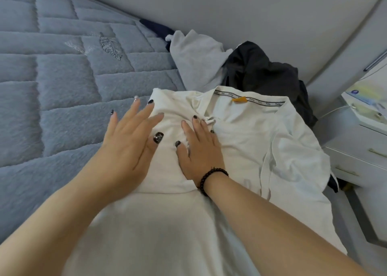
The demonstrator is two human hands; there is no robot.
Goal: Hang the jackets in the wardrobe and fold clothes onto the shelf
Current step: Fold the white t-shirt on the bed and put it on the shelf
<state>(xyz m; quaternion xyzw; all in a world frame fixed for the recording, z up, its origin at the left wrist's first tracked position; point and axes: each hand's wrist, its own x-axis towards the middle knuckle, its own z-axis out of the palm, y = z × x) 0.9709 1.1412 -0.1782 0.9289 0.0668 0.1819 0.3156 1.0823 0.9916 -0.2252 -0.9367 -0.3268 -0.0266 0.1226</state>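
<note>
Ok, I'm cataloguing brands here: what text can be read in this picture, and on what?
White shirt's black-and-white neck tape: repeated small word, too blurred to read.
Orange collar tab: no legible text.
Blue-and-yellow packet on the white bedside cabinet: print too small to read.
Nothing else bears text.

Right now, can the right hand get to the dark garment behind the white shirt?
Probably yes. The right hand lies flat on the white shirt, holding nothing, and the dark garment sits uncovered just beyond the collar, beside the grey garment. Nothing stands between them; a forward stretch looks enough.
</note>
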